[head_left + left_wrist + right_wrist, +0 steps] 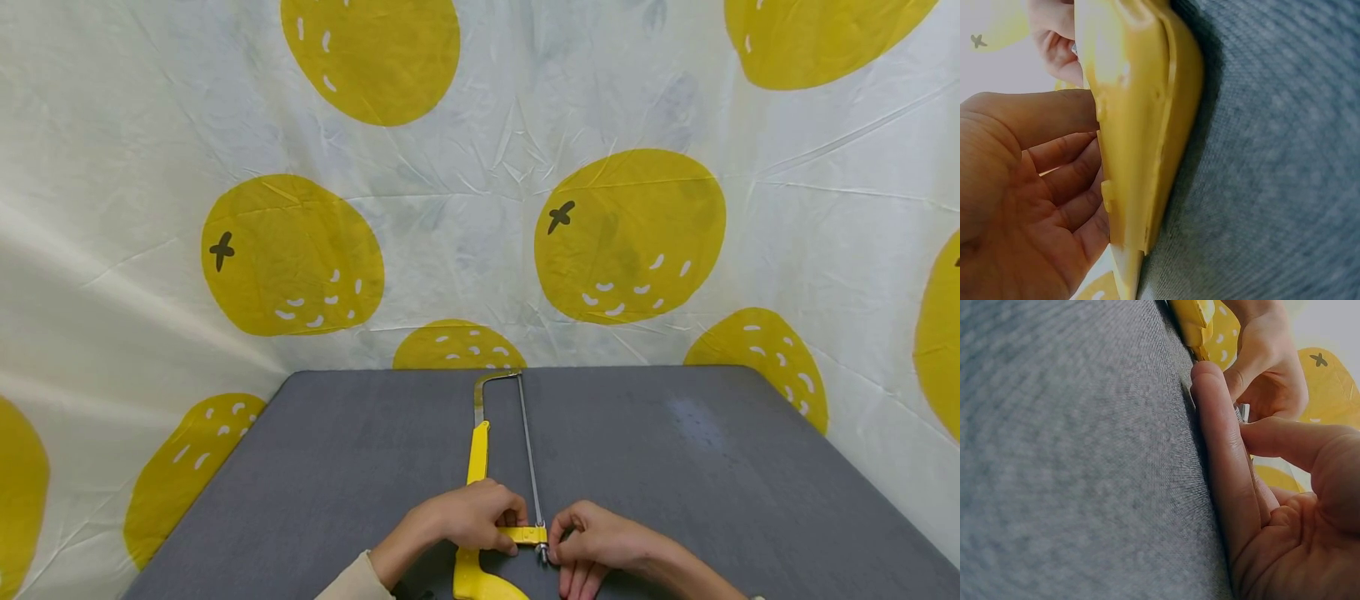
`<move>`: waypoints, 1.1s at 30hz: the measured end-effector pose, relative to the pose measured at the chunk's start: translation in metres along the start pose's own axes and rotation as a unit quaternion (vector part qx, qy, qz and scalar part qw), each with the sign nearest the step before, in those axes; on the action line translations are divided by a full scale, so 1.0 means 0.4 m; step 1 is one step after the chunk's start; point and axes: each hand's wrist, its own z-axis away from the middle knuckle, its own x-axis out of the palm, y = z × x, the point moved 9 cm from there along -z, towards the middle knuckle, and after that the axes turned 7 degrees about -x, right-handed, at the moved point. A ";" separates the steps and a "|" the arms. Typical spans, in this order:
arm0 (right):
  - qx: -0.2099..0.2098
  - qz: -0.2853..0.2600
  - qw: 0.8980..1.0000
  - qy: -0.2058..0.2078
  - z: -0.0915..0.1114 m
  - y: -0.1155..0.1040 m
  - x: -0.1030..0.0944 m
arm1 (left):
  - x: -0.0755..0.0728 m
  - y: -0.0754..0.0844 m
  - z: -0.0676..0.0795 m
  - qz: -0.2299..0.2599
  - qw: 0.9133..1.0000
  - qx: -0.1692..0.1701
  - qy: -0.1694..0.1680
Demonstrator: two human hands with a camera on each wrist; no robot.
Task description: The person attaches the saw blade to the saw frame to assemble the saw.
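Note:
A hacksaw (pixel 477 454) with a yellow frame and handle lies on the grey surface, its metal bow pointing away from me. Its thin blade (pixel 529 454) runs along the right side. My left hand (pixel 480 515) holds the yellow crosspiece at the near end, thumb on the near side and fingers beyond it. Beside that crosspiece, my right hand (pixel 600 537) has thumb and forefinger at the small metal wing nut (pixel 543 553) and pinches it. In the left wrist view the yellow frame (pixel 1129 125) hides the left fingertips. Right fingers partly cover the nut (pixel 1244 412).
The grey padded table (pixel 637 467) stretches around the saw, with a pale patch on its right part. Behind and at both sides hangs a white cloth (pixel 465 258) printed with yellow fruit, meeting the table's edges.

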 end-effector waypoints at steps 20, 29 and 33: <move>-0.009 0.004 1.000 0.004 -0.003 0.003 0.002 | 0.001 0.011 0.002 -0.021 1.000 0.019 0.004; -0.007 0.023 1.000 0.011 0.000 -0.004 0.001 | 0.006 -0.012 -0.006 0.006 1.000 0.007 -0.013; -0.007 0.033 0.999 0.011 0.001 -0.010 0.004 | 0.002 -0.008 -0.004 0.017 1.000 0.006 -0.013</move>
